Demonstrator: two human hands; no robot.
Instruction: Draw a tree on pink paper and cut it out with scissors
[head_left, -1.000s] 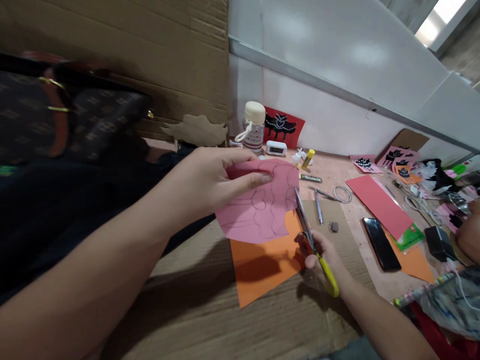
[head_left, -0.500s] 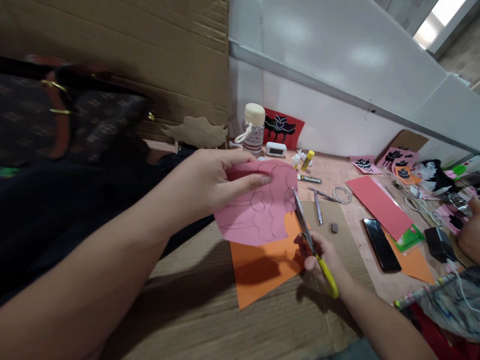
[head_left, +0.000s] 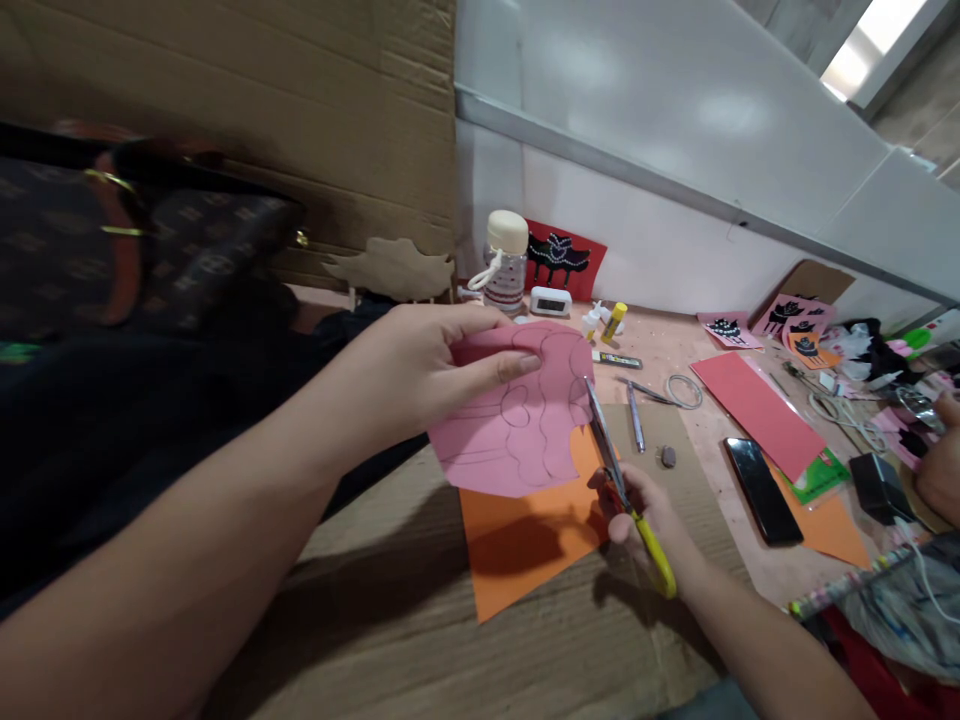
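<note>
My left hand (head_left: 420, 365) pinches the upper left of a pink paper (head_left: 517, 425) marked with curved pencil lines, holding it up above the table. My right hand (head_left: 645, 510) grips yellow-handled scissors (head_left: 619, 480), whose blades meet the pink paper's right edge. Under the paper lies an orange sheet (head_left: 525, 540) on a cardboard mat (head_left: 420, 620).
A dark bag (head_left: 135, 250) and a cardboard wall stand at the left. Behind are a bottle (head_left: 504, 262), a small clock (head_left: 550, 300) and a glue stick (head_left: 615, 320). A red sheet (head_left: 757, 410), a phone (head_left: 761, 488), pens and cables lie to the right. Another person's hand (head_left: 941, 470) is at the right edge.
The scissors have edged slightly along the pink paper's right edge; both hands stay almost where they were.
</note>
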